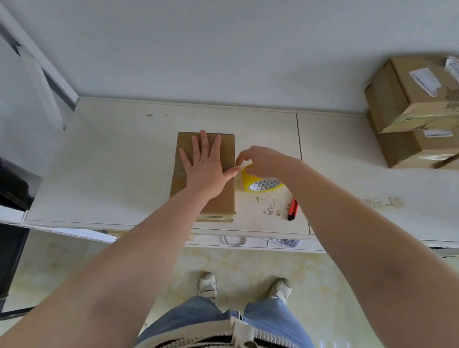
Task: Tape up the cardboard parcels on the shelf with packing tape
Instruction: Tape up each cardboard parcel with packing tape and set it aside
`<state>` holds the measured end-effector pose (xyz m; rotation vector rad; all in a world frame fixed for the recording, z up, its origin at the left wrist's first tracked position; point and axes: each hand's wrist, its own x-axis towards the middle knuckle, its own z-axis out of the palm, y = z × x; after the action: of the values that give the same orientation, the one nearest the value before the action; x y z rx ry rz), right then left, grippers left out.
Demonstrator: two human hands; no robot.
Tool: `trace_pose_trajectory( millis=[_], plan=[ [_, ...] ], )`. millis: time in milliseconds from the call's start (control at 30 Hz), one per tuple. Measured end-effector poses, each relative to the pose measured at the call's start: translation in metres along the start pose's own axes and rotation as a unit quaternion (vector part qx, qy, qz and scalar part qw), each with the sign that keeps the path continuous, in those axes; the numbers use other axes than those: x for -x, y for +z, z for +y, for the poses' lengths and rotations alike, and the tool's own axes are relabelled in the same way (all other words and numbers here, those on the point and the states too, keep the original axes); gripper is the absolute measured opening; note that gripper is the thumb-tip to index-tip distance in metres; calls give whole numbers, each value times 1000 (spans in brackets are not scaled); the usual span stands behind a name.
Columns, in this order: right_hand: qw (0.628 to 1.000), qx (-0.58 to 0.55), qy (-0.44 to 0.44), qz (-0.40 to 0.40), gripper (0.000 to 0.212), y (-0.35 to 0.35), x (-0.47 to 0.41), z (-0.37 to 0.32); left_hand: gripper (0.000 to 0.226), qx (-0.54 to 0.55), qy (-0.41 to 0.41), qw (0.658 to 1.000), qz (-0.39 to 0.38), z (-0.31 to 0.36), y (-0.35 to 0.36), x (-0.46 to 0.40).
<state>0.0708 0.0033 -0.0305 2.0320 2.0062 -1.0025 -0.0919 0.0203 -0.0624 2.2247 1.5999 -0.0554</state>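
Two bare arms reach out over a pale table [116, 167], and going from the left there is first a dark, blurred object [2, 181] at the table's left end, too unclear to name. Near the middle lies a flat cardboard parcel [221, 200], long side running away from the person, with a band of tape [180, 168] across its top and more tape along its near edge. The left hand [204, 167] lies flat on the parcel, fingers straight and spread, palm pressing down over the taped band, thumb stretched toward the parcel's right edge. Just beside that edge is the right hand [261, 161], arched over a yellow tape roll [261, 182] that stands on the table touching or nearly touching the parcel. Its fingertips are bent and brought together close to the left thumb, right at the parcel's edge; they look to be pinching something there, but I cannot tell what, or whether they truly grip it. A little nearer the person and to the right lies a red and black knife [292, 209], by some scuffed marks on the tabletop. Far right, well apart from all this, is a stack of boxes [425, 113] bearing white labels. Below the table's front edge are a tiled floor [83, 259], blue jeans and two pale shoes.
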Motion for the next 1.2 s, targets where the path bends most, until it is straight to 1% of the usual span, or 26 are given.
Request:
trace_pose_trajectory(
  millis=[100,167,233,367,500,633,667,733,767,800,833,867,933,967,1000,1033,1100,1200],
  plan=[
    [1000,-3,-11,-19,28,-6,2,1,93,-5,0,1000,1,1,0,0],
    [999,-32,-3,-28,24,-7,2,4,92,-10,2,1000,0,1,0,0],
    [997,-72,9,-21,21,-6,3,7,91,-8,3,1000,-2,0,0,1],
    [985,-170,32,17,9,2,9,14,91,-8,6,1000,-2,0,-1,2],
    [971,-226,51,58,10,7,28,24,90,2,6,1000,-4,0,-2,2],
    [928,-331,110,129,9,11,60,43,88,3,8,1000,-6,1,-1,5],
    [919,-347,115,148,9,12,66,45,87,-1,13,1000,7,1,-1,6],
    [905,-371,114,173,9,13,75,43,78,-12,52,995,86,1,0,9],
    [897,-384,112,187,8,14,77,39,70,4,87,987,134,4,-2,11],
    [888,-398,108,203,7,14,78,34,59,46,126,978,162,9,-4,14],
    [879,-411,102,219,6,15,78,29,50,123,152,968,155,16,-6,17],
    [873,-417,94,235,6,15,78,22,43,211,158,958,117,25,-9,21],
    [865,-421,73,262,5,13,79,11,27,339,116,933,39,42,-14,30],
    [861,-426,65,272,6,11,78,6,19,375,87,922,28,47,-16,32],
    [856,-431,62,277,8,9,79,2,13,407,61,911,29,50,-17,32],
    [853,-436,64,279,10,7,79,-1,12,439,34,897,33,51,-19,32],
    [854,-437,64,275,15,5,79,-5,18,497,-12,867,37,51,-24,33],
    [859,-439,23,264,30,9,79,-5,12,548,-60,834,26,52,-38,34]
  ],
)
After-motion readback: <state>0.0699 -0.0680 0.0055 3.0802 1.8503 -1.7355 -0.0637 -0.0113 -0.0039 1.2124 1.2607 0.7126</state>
